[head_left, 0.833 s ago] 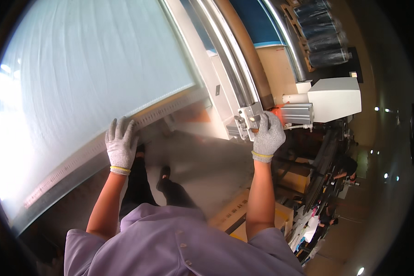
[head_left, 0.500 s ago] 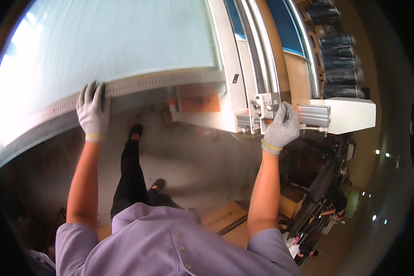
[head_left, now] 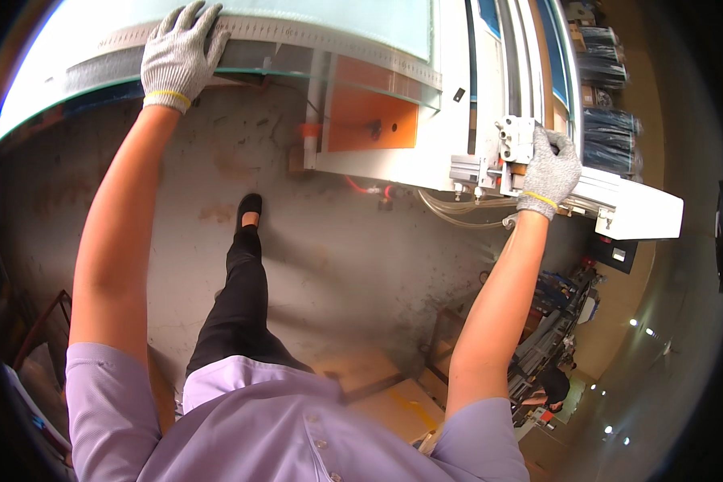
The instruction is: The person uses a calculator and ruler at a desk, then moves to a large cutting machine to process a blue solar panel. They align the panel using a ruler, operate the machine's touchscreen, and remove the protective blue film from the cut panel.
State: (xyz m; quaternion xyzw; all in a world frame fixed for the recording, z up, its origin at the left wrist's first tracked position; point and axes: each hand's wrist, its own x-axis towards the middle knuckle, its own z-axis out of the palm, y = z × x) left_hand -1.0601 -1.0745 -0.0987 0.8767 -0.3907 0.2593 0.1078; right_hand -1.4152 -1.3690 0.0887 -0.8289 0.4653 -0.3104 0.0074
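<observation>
My left hand [head_left: 178,56], in a grey knit glove with a yellow cuff band, lies with fingers spread over a long ruler strip [head_left: 297,32]. The strip runs along the near edge of a large pale glass-like panel [head_left: 353,20]. My right hand [head_left: 551,167], gloved alike, has its fingers curled against a silver metal block [head_left: 517,139] with bolts. This block sits at the near end of long parallel rails [head_left: 522,64]. The fingertips are partly hidden behind my right hand.
Below the panel, an orange plate [head_left: 373,116] sits in a white machine frame [head_left: 377,170]. Clear hoses [head_left: 462,217] hang under the rail end, beside a white housing [head_left: 647,210]. Dark plastic-wrapped bundles [head_left: 610,132] line the right. Cardboard [head_left: 394,402] lies on the floor near me.
The panel and machine now appear higher in view, and the rail end farther right. Both arms reach farther forward. My left hand stays on the ruler strip, my right at the metal block.
</observation>
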